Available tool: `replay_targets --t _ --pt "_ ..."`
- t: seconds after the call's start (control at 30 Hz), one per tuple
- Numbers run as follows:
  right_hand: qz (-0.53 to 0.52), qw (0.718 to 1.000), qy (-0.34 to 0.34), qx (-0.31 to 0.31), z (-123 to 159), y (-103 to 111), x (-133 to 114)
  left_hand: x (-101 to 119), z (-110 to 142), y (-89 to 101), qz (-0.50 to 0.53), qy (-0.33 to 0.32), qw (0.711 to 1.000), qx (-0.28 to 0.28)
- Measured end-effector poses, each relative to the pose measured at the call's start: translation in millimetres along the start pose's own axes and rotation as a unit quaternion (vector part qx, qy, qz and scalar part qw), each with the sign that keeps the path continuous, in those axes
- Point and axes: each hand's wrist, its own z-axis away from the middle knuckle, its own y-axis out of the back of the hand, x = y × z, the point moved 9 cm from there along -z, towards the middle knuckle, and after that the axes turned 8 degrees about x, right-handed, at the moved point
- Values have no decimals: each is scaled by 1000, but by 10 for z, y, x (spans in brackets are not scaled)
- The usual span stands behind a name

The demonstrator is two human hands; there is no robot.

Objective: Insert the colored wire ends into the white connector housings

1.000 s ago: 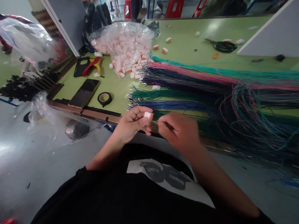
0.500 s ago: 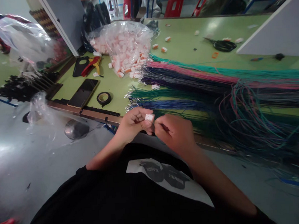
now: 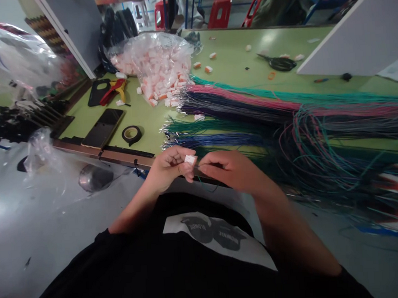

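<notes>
Working at near edge of desk (image 3: 234, 61). Pinching connector (image 3: 190, 160) between left fingers (image 3: 183, 169), with white face showing. Pressing right fingers (image 3: 216, 158) together at tips just right of connector, apparently pinching wire (image 3: 203, 184), thin and green, dangling beneath. Not making out contact or gap between wire end and connector; appearing too small to tell.

Judging step as fitting wire into connector, probably not finished. Probably calling next for holding connector steady, lining wire end up with an opening, then pushing straight without bending.

Seeing bundles (image 3: 228, 140) spreading across desk beyond fingers, with metal tips fanning out close by. Noting loops (image 3: 301, 113) tangling to right; possibly risking a snag on any wide pull. Finding bag (image 3: 165, 39) of similar pieces lying beyond tips, phone (image 3: 103, 128) and tape (image 3: 131, 134) lying to left, red-and-yellow tool (image 3: 114, 92) lying behind phone, scissors (image 3: 279, 63) lying far back at right, apparently not obstructing.
</notes>
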Motion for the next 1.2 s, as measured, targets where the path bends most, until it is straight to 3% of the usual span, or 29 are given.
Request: replay_targets --t 0.13,0.4,0.53,0.6,0.67,0.73,0.87,0.93,1.03,1.1,1.2 --pt "9 999 16 38 -35 147 -47 -18 -23 32 18 6 1000 11" --pt "72 990 21 122 -22 31 -52 -72 -34 48 42 21 998 30" --pt "21 999 14 38 -57 48 2 -73 -24 59 33 27 999 25" --pt "31 999 13 32 -162 228 122 -53 -12 46 27 24 999 4" --pt "127 983 1 131 -331 583 324 -37 -2 45 22 21 999 -11" --pt "259 944 -30 203 -500 818 544 -34 4 52 19 22 999 -18" --pt "405 901 -58 147 -767 701 837 -42 3 65 19 22 999 -17" --pt "407 901 -54 143 -785 662 856 -38 0 73 25 19 999 -12" --pt "357 914 -60 181 -727 783 859 -49 -5 91 30 26 999 -4" --pt "312 916 -68 243 -665 963 851 -63 -10 110 33 35 999 4" --pt "270 886 -91 366 -524 1208 782 -84 -19 126 46 44 998 12"
